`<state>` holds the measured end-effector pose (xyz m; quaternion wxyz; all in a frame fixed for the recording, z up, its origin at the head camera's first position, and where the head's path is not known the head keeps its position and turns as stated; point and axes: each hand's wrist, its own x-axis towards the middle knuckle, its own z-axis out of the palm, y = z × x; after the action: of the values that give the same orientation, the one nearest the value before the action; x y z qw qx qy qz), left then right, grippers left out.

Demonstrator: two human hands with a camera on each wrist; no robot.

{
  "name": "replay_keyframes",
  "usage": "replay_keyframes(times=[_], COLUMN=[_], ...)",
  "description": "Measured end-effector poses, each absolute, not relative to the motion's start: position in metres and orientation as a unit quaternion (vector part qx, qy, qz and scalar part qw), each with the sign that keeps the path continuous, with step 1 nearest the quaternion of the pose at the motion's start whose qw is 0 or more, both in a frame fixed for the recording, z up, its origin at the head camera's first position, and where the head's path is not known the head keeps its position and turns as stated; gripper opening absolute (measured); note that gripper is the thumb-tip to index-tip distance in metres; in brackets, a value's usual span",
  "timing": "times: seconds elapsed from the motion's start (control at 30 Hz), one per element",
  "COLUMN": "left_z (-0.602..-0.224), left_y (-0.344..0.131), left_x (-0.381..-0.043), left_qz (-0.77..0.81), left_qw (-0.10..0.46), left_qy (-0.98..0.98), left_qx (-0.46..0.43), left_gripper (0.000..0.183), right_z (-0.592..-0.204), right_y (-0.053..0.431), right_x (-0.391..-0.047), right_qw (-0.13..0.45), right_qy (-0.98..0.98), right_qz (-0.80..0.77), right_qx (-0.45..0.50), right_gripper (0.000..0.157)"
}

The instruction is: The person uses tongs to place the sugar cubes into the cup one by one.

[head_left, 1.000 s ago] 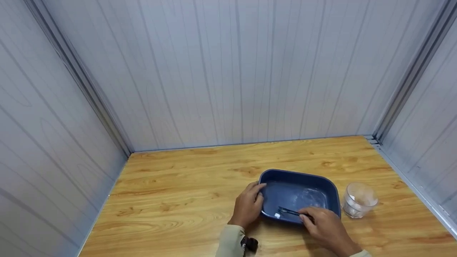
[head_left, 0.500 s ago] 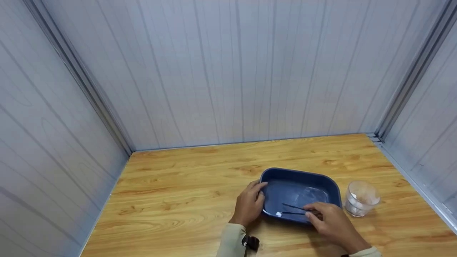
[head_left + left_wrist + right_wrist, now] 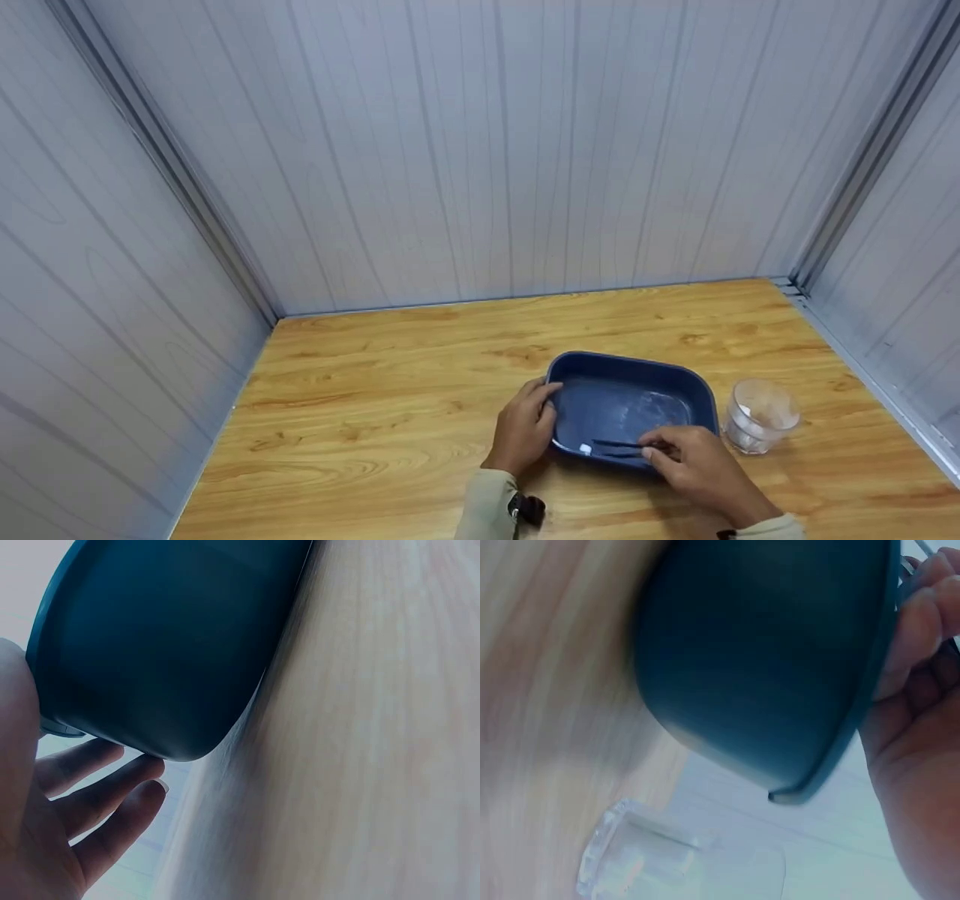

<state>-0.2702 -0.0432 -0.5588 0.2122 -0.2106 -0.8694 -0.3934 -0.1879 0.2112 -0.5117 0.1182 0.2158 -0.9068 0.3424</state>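
Observation:
A dark blue rectangular basin [image 3: 630, 362] sits on the wooden table. At its left side my left hand [image 3: 523, 429] grips the rim, and the left wrist view shows several fingers [image 3: 112, 821] against or near the outer wall. My right hand [image 3: 694, 465] pinches black tweezers [image 3: 622, 448] over the front part of the basin. Their two tips point left, slightly apart, right by a small white piece [image 3: 585, 449] near the front left corner. In the right wrist view, the basin wall [image 3: 757, 660] hides most of the tweezers.
A clear glass [image 3: 760, 417] holding white pieces stands just right of the basin, close to my right hand. The wooden table [image 3: 360, 420] extends to the left. Pale panel walls [image 3: 465, 150] enclose the back and both sides.
My right hand has shifted slightly right. The tweezers' tips spread wide around half a second ago and are now closer together. The left hand keeps its place on the basin.

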Motion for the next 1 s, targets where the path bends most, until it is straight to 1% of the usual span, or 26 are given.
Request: replay_keyframes(times=[0.07,0.17,0.27,0.37,0.7,0.83,1.0], left_z=[-0.559,-0.559,-0.559,-0.559,-0.559,-0.559,-0.558], left_y=[-0.044,-0.044,-0.043,-0.043,-0.042,-0.042,-0.042], left_x=[-0.27,-0.269,-0.268,-0.268,-0.27,-0.27,-0.27], left_qz=[-0.394,-0.393,-0.392,-0.39,-0.385,-0.386,-0.385], left_qw=[0.214,0.216,0.217,0.21,0.193,0.191,0.192], left_qy=[-0.868,-0.867,-0.868,-0.872,-0.881,-0.882,-0.883], left_qx=[-0.213,-0.217,-0.216,-0.211,-0.195,-0.191,-0.189], left_gripper=[0.032,0.031,0.031,0.032,0.035,0.035,0.034], right_z=[-0.513,-0.515,-0.518,-0.521,-0.525,-0.523,-0.521], right_y=[0.207,0.202,0.199,0.198,0.2,0.201,0.203], right_x=[-0.188,-0.187,-0.185,-0.184,-0.186,-0.185,-0.183], right_qw=[0.104,0.102,0.125,0.163,0.266,0.289,0.304], right_qy=[-0.909,-0.914,-0.917,-0.914,-0.888,-0.876,-0.865], right_qz=[0.337,0.324,0.309,0.294,0.285,0.295,0.309], right_qx=[0.221,0.221,0.221,0.227,0.244,0.25,0.253], right_gripper=[0.007,0.009,0.008,0.007,0.015,0.018,0.02])
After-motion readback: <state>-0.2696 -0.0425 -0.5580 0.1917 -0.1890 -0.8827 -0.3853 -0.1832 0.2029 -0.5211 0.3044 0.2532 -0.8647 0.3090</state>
